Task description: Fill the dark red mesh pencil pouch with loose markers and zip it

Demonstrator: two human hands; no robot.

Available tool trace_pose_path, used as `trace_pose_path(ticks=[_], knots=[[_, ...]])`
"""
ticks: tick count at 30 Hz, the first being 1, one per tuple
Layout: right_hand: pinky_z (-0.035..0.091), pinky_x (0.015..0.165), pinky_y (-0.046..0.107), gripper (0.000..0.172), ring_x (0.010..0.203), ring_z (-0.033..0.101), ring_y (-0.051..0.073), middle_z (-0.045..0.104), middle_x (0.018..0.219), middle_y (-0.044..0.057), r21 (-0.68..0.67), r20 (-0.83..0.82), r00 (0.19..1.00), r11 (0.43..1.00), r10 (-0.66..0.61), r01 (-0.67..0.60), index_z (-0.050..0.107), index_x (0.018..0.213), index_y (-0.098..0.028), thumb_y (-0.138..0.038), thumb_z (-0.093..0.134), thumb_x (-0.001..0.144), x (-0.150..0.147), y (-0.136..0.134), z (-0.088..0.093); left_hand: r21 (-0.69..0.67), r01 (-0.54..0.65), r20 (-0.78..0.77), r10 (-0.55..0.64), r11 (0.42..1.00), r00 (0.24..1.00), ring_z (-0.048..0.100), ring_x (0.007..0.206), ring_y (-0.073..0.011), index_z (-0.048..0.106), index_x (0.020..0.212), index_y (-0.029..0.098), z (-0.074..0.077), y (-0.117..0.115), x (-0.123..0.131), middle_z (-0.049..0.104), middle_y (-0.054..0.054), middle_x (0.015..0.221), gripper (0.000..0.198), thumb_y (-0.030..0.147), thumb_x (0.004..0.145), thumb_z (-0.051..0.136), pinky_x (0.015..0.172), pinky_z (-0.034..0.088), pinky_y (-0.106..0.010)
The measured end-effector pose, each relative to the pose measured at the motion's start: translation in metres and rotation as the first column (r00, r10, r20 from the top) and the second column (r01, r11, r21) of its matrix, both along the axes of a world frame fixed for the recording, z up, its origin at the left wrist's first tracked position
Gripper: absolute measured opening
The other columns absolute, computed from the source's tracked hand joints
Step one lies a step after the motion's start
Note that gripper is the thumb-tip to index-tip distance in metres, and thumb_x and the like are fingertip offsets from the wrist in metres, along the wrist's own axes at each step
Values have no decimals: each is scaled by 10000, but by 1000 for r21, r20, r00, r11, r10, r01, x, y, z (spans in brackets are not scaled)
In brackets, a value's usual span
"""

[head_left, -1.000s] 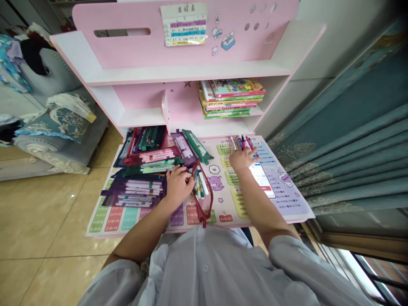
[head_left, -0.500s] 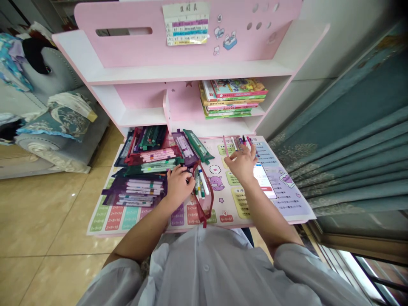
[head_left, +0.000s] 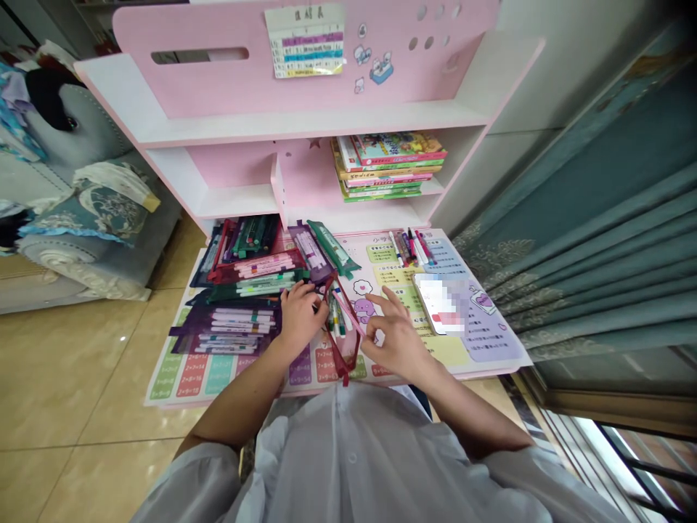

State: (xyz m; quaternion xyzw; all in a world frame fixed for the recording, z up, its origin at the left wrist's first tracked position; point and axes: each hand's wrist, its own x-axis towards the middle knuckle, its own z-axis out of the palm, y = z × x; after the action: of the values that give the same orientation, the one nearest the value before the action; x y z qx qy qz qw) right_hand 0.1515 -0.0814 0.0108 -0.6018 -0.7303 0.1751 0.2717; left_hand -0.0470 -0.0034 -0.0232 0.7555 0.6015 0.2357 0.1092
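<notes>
My left hand (head_left: 299, 314) is closed on the left edge of an open dark-red mesh pencil pouch (head_left: 345, 367) near the desk's front. Several markers (head_left: 336, 319) lie inside the pouch. My right hand (head_left: 397, 340) pinches a slim pink pen (head_left: 353, 314) between thumb and index finger, the other fingers spread. The pen slants over the pouch opening; whether it touches the markers I cannot tell. Left of my left hand lies a purple mesh pouch (head_left: 239, 327) filled with markers, partly hidden by that hand.
More filled pouches, one green (head_left: 333, 248), lie at the desk's back left. Loose pens (head_left: 412, 248) lie at the back right, behind a phone (head_left: 435, 309). Stacked books (head_left: 389, 167) fill part of the pink shelf. A curtain (head_left: 571, 240) hangs on the right.
My right hand has come from the loose pens at the back right toward the red pouch, carrying the pink pen. My left hand stays at the pouch's edge. The view has shifted slightly.
</notes>
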Motion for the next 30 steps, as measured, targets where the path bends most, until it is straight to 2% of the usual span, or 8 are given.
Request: trace_pose_path(ticks=[8, 20, 26, 30], knots=[[244, 1091, 716, 162, 1485, 229, 435, 501, 1485, 156, -38, 149, 988, 998, -35, 41, 622, 575, -176, -231, 665, 721, -29, 11, -14, 21, -1, -2, 1, 1000, 1000, 548, 1293, -316, 651, 621, 223, -4, 1, -1, 722, -52, 1223, 190, 235, 809, 624, 1107, 351, -576], [292, 1087, 727, 181, 1472, 235, 463, 492, 1485, 172, -51, 290, 957, 998, -27, 44, 729, 682, -170, -277, 660, 810, -46, 26, -29, 18, -7, 2, 7, 1000, 1000, 548, 1296, -303, 666, 645, 229, -4, 1, 0, 725, -51, 1202, 180, 234, 815, 610, 1117, 351, -571], [286, 1092, 723, 224, 1477, 235, 447, 509, 1469, 157, -21, 218, 975, 998, -47, 53, 717, 663, -177, -331, 671, 819, -37, 32, -23, 16, -1, 2, 1, 1000, 1000, 548, 1298, -301, 641, 622, 223, -2, 1, 0, 724, -58, 1208, 189, 220, 810, 614, 1108, 356, -571], [247, 1130, 699, 237, 1488, 218, 424, 503, 1470, 152, 87, 168, 958, 971, -233, 221, 751, 781, -175, -365, 630, 856, -9, 66, -17, 15, -5, 6, 4, 1000, 1000, 549, 1292, -315, 655, 625, 222, -2, 1, 0, 722, -53, 1210, 179, 219, 799, 615, 1112, 352, -574]])
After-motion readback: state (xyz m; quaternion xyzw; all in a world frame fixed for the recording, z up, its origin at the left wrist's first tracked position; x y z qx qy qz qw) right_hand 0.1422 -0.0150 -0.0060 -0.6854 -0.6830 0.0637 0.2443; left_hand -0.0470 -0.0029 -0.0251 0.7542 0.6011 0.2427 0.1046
